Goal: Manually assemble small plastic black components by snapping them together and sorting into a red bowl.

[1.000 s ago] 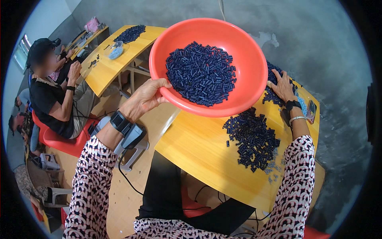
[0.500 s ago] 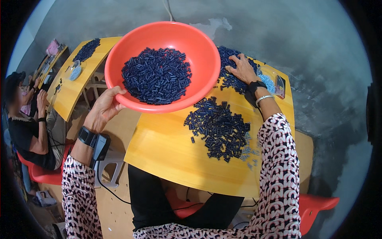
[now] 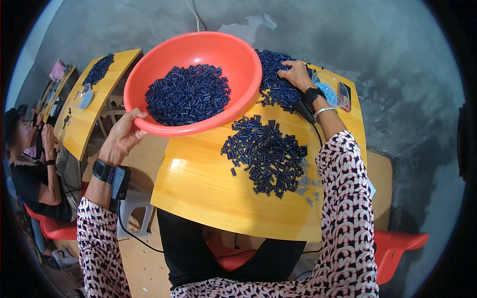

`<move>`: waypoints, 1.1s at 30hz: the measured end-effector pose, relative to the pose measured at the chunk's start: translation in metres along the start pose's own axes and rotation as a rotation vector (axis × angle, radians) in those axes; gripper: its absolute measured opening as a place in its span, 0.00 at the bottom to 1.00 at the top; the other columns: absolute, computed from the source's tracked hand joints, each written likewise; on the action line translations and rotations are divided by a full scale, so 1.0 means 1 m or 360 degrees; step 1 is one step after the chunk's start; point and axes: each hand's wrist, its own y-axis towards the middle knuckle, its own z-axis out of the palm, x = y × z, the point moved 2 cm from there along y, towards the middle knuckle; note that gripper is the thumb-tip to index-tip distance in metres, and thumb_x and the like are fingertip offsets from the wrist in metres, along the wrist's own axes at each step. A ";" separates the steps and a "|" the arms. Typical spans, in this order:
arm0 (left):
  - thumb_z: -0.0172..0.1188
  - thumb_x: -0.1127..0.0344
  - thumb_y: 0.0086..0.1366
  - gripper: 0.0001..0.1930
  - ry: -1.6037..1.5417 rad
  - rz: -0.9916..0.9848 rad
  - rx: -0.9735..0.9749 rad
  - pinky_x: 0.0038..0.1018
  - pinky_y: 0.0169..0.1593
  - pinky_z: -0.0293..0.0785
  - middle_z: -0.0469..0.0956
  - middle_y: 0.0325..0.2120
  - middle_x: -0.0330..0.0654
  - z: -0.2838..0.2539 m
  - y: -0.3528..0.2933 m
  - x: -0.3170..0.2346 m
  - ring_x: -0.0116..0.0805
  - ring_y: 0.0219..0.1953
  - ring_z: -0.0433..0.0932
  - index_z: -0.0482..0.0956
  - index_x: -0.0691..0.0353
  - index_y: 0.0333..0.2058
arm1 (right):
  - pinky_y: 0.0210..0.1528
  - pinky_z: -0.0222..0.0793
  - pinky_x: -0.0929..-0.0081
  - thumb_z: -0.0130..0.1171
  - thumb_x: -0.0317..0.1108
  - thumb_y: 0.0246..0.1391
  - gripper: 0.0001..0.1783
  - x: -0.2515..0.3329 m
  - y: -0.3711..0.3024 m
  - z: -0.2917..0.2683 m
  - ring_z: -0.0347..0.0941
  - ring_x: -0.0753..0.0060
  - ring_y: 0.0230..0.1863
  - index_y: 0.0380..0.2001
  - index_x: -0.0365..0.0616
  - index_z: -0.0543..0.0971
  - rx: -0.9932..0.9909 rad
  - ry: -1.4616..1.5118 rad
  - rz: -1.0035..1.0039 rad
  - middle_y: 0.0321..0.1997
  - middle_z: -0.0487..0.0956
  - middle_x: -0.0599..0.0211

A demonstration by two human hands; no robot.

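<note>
My left hand [image 3: 123,134] grips the near-left rim of a red plastic basin [image 3: 237,54], thumb over the edge. The basin is held tilted above the yellow table [image 3: 191,191], and a heap of small dark blue tube-shaped pieces [image 3: 188,94] lies inside it. My right hand [image 3: 297,77] rests at a far pile of the same dark pieces [image 3: 276,87], right of the basin. Its visible fingers are bent and apart, with some fingertips hidden. Closer to me is another pile of dark pieces [image 3: 266,156], with small pale clear bits [image 3: 304,186] along its right side.
Light blue small pieces [image 3: 327,93] sit in a clear container at the table's far right. Left, a second yellow table [image 3: 82,131] bears more dark pieces [image 3: 99,69]; a person [image 3: 39,179] sits beside it. A grey stool [image 3: 135,211] and a red chair [image 3: 395,251] stand nearby.
The basin and my left hand have shifted slightly left in the picture. My right hand's fingers have drawn in from a wider spread over the far pile.
</note>
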 end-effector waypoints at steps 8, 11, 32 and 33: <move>0.53 0.81 0.54 0.09 -0.0065 -0.0041 0.0018 0.31 0.34 0.84 0.71 0.31 0.40 0.007 -0.007 0.000 0.32 0.28 0.78 0.67 0.66 0.34 | 0.18 0.68 0.76 0.66 0.39 0.36 0.27 0.005 -0.007 -0.014 0.73 0.72 0.21 0.42 0.36 0.78 0.0059 0.0498 0.0420 0.24 0.78 0.64; 0.53 0.81 0.54 0.09 -0.0106 -0.0045 0.0020 0.30 0.33 0.84 0.71 0.29 0.39 0.009 -0.015 0.001 0.32 0.29 0.77 0.67 0.66 0.34 | 0.08 0.56 0.83 0.66 0.37 0.39 0.30 0.015 -0.008 -0.015 0.64 0.81 0.15 0.47 0.35 0.74 0.0066 0.0710 0.0464 0.19 0.72 0.73; 0.52 0.80 0.56 0.05 -0.0038 -0.0032 0.0115 0.29 0.33 0.83 0.71 0.23 0.39 -0.007 -0.027 -0.011 0.29 0.24 0.76 0.67 0.63 0.27 | 0.08 0.51 0.91 0.63 0.33 0.45 0.15 0.214 -0.029 -0.010 0.64 0.88 0.16 0.37 0.39 0.77 0.0656 0.0951 0.0122 0.23 0.73 0.73; 0.52 0.80 0.56 0.05 -0.0038 -0.0026 0.0115 0.29 0.33 0.83 0.71 0.23 0.39 -0.006 -0.027 -0.010 0.29 0.25 0.76 0.67 0.63 0.27 | 0.07 0.52 0.89 0.63 0.33 0.45 0.15 0.212 -0.029 -0.001 0.64 0.88 0.15 0.37 0.38 0.77 0.0667 0.0907 0.0119 0.23 0.73 0.73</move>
